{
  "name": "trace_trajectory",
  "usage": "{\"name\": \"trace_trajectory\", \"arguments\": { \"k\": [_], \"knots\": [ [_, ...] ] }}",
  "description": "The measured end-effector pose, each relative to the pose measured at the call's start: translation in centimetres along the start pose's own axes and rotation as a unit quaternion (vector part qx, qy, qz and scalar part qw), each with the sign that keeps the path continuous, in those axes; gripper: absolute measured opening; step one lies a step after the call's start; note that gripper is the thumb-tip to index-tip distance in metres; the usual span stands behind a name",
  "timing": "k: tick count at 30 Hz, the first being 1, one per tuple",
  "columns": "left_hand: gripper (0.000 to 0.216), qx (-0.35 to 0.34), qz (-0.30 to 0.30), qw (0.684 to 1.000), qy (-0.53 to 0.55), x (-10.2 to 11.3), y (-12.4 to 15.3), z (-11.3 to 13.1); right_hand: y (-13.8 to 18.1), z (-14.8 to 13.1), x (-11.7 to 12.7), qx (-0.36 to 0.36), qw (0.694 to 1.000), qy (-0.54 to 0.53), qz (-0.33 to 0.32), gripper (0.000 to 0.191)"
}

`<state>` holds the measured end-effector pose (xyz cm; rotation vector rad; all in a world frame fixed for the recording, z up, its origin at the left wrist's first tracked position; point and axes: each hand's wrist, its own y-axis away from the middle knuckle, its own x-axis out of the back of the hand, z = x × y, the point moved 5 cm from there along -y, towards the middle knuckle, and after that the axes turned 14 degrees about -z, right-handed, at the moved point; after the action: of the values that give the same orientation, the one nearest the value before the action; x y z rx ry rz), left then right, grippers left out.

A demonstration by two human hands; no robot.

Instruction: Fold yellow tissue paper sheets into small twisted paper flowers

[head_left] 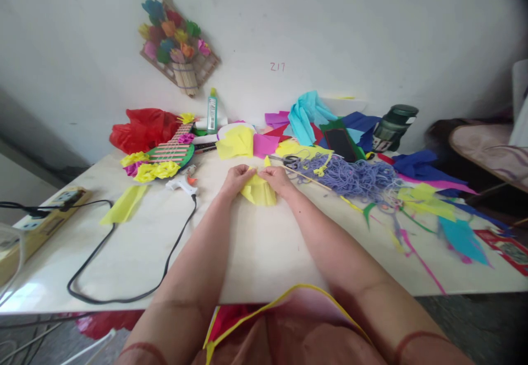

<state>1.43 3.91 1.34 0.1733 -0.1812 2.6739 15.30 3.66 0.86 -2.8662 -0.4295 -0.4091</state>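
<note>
A piece of yellow crepe paper (259, 192) hangs between my two hands over the middle of the table, its lower edge fanning out. My left hand (238, 180) pinches its upper left part, and my right hand (277, 179) pinches the upper right. The fingertips nearly meet at the gathered top. Just beyond my right hand lie scissors (291, 160) and a thin stick (307, 178). A white hot glue gun (182, 185) rests on the table left of my left hand.
A tangled heap of purple shredded strands (355, 178) spreads to the right. At the left are a paper-flowered guitar-shaped craft (169, 159), a glue bottle (212, 113), a yellow strip (124, 204), the gun's black cord (168, 263) and a power strip (53, 222). A dark jar (394, 128) stands back right.
</note>
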Motion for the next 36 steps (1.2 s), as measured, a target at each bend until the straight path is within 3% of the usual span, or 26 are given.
{"name": "trace_trajectory", "arguments": {
  "k": [7,19,24,30,36],
  "knots": [
    [0.034,-0.008,0.032,0.999,-0.031,0.4,0.0,-0.1,0.4,-0.3,-0.2,-0.012,0.999,-0.033,-0.036,0.031],
    [0.032,-0.057,0.079,0.995,0.019,0.9,-0.1,0.0,0.1,0.3,-0.5,-0.037,0.992,-0.119,-0.004,0.024],
    [0.033,-0.047,0.095,0.994,0.029,1.1,-0.2,0.0,0.1,0.7,0.0,-0.033,0.993,-0.112,0.014,0.022],
    [0.035,0.0,0.055,0.997,0.045,0.7,-0.1,-0.5,0.2,0.3,0.2,-0.021,0.996,-0.088,0.009,0.024],
    [0.033,-0.011,-0.002,0.997,0.074,0.0,0.1,-0.5,0.6,-0.1,-0.7,-0.028,0.991,-0.12,-0.052,0.028]
  ]
}}
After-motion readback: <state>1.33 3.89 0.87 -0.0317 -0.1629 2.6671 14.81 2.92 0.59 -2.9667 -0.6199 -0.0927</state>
